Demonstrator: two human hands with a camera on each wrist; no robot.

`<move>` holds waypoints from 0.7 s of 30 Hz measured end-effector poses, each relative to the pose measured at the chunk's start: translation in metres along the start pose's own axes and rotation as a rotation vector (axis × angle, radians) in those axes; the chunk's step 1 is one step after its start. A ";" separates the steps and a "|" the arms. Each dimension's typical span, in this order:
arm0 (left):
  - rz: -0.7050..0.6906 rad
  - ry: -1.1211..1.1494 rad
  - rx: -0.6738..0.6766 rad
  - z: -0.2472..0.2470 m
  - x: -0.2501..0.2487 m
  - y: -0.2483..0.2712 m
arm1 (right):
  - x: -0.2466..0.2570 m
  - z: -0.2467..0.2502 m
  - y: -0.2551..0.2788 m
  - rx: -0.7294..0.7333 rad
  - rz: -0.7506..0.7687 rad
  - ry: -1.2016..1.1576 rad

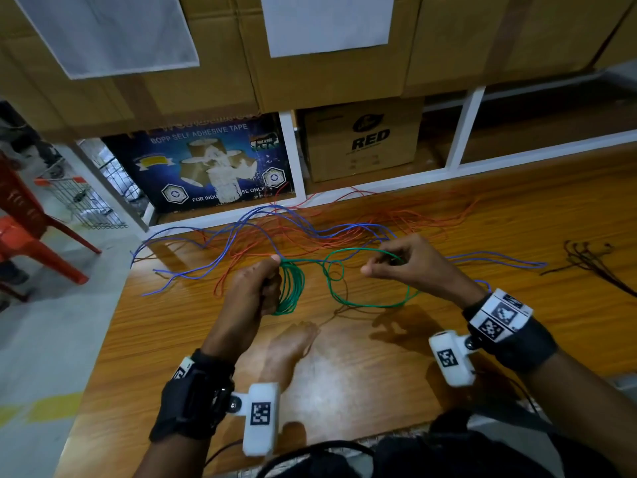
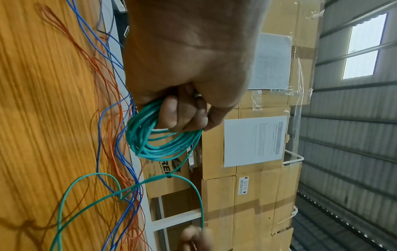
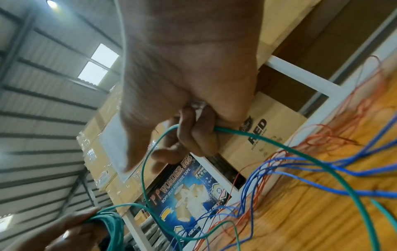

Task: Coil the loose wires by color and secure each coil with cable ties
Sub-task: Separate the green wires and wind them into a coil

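From the head view, my left hand (image 1: 256,288) grips the green coil (image 1: 293,288) above the tabletop (image 1: 379,357), while my right hand (image 1: 410,267) pinches the loose green wire (image 1: 372,305), which loops down onto the wood. Blue wires (image 1: 241,222) and red wires (image 1: 396,215) lie tangled further back, uncoiled; dark strands (image 1: 593,263) that may be cable ties sit at the far right.

In the left wrist view, my fingers (image 2: 171,115) curl through the green coil (image 2: 150,144).

In the right wrist view, my fingers (image 3: 197,134) close round the green wire (image 3: 300,152).

I judge I am midway through coiling green. Next I should lay this slack round the coil as another even turn without snagging the blue and red.
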State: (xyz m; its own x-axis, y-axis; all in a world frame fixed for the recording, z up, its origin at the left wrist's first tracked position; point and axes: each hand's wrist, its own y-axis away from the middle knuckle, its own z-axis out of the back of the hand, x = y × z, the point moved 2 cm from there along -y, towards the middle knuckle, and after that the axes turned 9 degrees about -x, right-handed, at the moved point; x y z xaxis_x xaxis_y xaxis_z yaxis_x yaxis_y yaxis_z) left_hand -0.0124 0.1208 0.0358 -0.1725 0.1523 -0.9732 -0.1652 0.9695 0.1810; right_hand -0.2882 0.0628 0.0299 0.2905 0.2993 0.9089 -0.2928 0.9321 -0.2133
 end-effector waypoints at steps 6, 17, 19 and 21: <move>-0.025 0.103 -0.076 0.014 -0.008 -0.008 | -0.036 0.003 0.012 0.328 -0.219 0.066; -0.107 0.276 -0.273 0.036 -0.020 -0.017 | -0.097 0.038 -0.007 -0.050 -0.447 0.302; -0.083 0.254 -0.280 0.038 -0.016 -0.018 | -0.087 0.033 -0.006 0.024 -0.615 -0.359; -0.060 0.222 -0.273 0.040 -0.009 -0.018 | -0.076 0.035 -0.008 0.106 -0.663 -0.676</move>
State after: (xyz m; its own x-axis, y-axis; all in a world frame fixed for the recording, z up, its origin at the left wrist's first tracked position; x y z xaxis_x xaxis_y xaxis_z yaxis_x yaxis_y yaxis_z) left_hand 0.0309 0.1093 0.0354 -0.3568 0.0225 -0.9339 -0.4294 0.8839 0.1853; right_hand -0.3396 0.0258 -0.0248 -0.1509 -0.4962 0.8550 -0.3486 0.8360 0.4237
